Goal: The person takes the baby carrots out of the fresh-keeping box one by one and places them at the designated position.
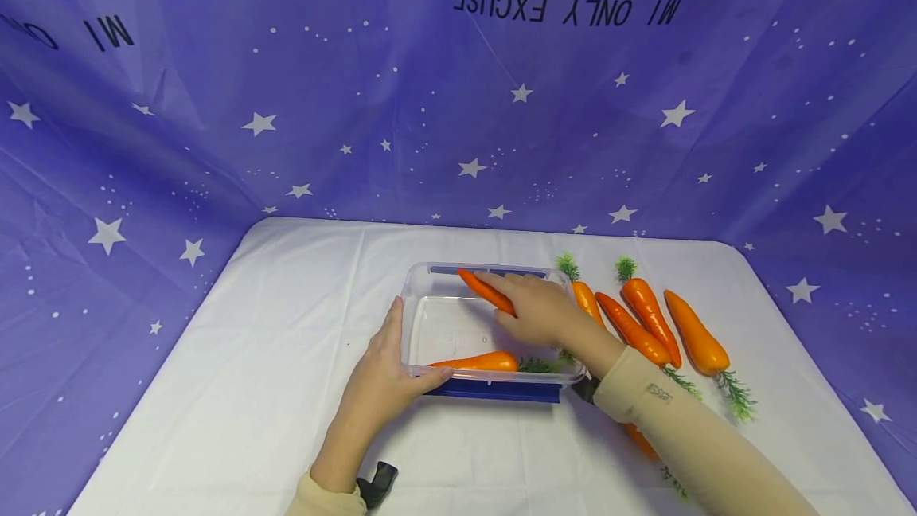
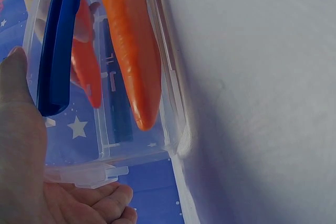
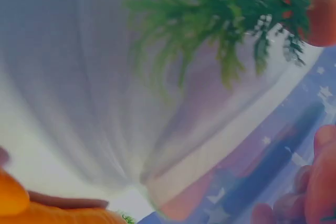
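Note:
A clear plastic food container point(image 1: 447, 325) with blue clip latches point(image 1: 494, 392) sits mid-table. My left hand point(image 1: 380, 379) grips its left end, thumb over the front rim and fingers along the side. Inside, along the front wall, lies an orange carrot point(image 1: 480, 361) with a green top, its tip toward the left; the left wrist view shows this carrot point(image 2: 131, 51) through the clear plastic. My right hand point(image 1: 540, 310) holds a redder carrot point(image 1: 487, 291) over the container's back half, tip pointing to the back left. Blurred green leaves point(image 3: 220, 19) hang across the right wrist view.
Several carrots with leafy tops lie right of the container, among them a carrot point(image 1: 696, 333) farthest right. Another carrot point(image 1: 640, 442) is partly under my right forearm. A white cloth point(image 1: 286, 301) covers the table; a purple starred sheet point(image 1: 401, 102) stands behind.

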### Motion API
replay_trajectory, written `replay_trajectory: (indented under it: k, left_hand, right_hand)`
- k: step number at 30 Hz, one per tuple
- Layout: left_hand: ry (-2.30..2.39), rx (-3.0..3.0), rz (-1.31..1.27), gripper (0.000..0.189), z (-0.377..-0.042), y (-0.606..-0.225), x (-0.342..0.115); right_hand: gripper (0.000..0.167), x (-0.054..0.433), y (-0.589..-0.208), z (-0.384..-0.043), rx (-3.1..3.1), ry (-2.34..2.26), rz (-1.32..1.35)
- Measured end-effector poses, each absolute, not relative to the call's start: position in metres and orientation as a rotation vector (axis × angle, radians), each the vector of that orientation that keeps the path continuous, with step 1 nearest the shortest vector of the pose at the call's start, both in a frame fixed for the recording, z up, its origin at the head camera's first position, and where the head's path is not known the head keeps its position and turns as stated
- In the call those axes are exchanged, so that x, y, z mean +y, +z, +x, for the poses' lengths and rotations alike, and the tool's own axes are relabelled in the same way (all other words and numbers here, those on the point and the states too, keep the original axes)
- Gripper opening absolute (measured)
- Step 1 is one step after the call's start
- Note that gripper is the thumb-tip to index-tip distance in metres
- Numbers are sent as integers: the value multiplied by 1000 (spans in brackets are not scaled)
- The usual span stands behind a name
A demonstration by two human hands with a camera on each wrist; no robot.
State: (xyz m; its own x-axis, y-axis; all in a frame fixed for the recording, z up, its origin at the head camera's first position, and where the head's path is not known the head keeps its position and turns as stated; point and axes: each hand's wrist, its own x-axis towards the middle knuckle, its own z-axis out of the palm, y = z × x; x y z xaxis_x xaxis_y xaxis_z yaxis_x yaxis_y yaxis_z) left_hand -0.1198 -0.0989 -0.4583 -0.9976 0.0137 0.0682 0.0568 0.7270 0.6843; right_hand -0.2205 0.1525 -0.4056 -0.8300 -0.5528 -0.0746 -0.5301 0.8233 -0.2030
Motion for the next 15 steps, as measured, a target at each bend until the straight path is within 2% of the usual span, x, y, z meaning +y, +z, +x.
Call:
replay_trajectory:
  k: [15]
  left_hand:
    - [-1147,-2847,-59,132,-120,-459,-99]
  right_hand:
    - [67,173,-378,-203,2943,-316,-822]
